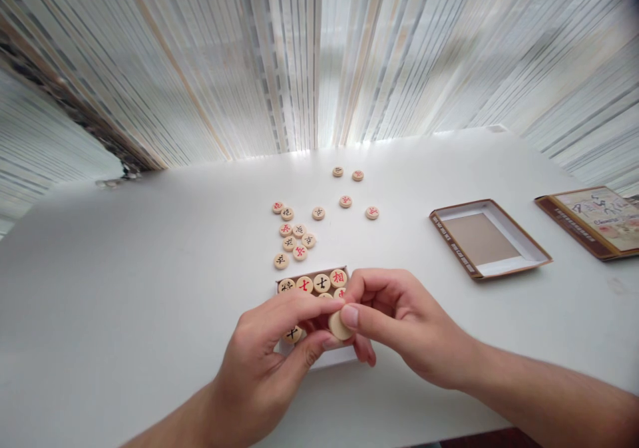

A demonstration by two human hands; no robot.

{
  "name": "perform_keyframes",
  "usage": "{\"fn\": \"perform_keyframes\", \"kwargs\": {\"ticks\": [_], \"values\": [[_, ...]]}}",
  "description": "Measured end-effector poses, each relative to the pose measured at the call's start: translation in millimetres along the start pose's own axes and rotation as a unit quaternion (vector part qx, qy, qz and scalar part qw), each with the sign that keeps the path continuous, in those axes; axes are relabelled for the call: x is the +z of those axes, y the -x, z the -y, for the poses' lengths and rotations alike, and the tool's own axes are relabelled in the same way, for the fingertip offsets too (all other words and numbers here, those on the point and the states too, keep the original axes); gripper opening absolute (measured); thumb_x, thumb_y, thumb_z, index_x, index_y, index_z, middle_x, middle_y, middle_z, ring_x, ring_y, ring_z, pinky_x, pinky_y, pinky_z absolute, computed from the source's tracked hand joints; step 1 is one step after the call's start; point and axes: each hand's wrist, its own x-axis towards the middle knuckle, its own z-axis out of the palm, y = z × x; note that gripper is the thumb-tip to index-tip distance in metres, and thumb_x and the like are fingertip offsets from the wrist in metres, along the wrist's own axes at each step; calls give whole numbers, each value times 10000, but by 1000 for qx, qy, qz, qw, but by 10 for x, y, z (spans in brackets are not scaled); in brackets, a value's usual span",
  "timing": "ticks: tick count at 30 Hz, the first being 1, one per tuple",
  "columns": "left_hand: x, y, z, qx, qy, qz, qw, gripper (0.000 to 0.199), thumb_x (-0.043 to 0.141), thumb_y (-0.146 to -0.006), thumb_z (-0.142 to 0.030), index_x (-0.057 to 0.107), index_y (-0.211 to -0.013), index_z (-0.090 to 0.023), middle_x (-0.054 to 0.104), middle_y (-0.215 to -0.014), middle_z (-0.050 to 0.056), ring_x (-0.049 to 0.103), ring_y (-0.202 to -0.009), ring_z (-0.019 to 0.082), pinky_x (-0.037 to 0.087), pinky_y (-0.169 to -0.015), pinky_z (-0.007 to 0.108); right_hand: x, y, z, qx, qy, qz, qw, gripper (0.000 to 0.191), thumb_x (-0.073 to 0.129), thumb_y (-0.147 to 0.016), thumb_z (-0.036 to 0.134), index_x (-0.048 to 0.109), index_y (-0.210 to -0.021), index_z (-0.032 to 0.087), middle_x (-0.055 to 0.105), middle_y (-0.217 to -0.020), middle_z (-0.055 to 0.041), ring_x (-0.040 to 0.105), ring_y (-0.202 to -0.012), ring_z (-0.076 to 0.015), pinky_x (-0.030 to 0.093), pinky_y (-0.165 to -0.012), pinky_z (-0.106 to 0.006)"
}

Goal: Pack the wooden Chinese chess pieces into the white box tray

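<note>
A round wooden Chinese chess piece [340,327] is between my hands, its blank face turned toward me. My right hand [399,318] pinches it between thumb and forefinger. My left hand [279,348] has its thumb and index finger closed at the piece's left edge. Beneath the hands sits a shallow white box [332,359], its lower part bare. Pieces with red and black characters stand in rows inside, such as a black-marked piece [322,283] and a red-marked piece [338,277]. My hands hide the middle of the box.
Beyond the box, several loose pieces [299,252] lie in a cluster, with others scattered farther back, like a red-marked piece [372,213]. To the right are an upturned box lid [536,259] and a printed flat box [599,218]. A striped curtain [299,55] hangs behind the white table [124,288].
</note>
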Motion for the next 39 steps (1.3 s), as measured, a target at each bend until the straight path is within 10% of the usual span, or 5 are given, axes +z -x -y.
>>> {"fn": "perform_keyframes", "kwargs": {"ticks": [20,27,33,39], "values": [[33,-14,-72,-105,147,-11,983,282,705,-1041,-188,793,-1255,-350,835,-1186,16,831,-868,164,688,-818,262,3,3,-5,-12,-36,11,999,283,992,-734,113,778,-917,142,712,-694,24,614,-578,-52,533,-568,-115],[13,-6,-32,-125,114,-67,983,192,784,-979,-167,834,-1119,-288,861,-1035,4,815,-885,134,650,-804,168,4,11,-32,-157,127,-8,979,178,814,-884,70,832,-994,209,743,-759,11,639,-649,-81,533,-586,-151],[-6,-39,-63,-160,143,-52,975,120,820,-957,-286,846,-1051,-217,854,-992,53,819,-878,188,676,-824,243,-29,18,-68,-348,316,-38,882,250,694,-907,9,815,-1039,183,790,-811,-56,696,-686,-150,553,-608,-255],[-18,-17,-38,-159,152,-64,973,167,847,-926,-223,847,-1093,-216,841,-1059,70,805,-889,198,683,-857,294,-41,-8,-68,-369,307,-14,877,314,780,-899,32,794,-1179,174,826,-936,-81,746,-721,-145,648,-662,-236]]}}
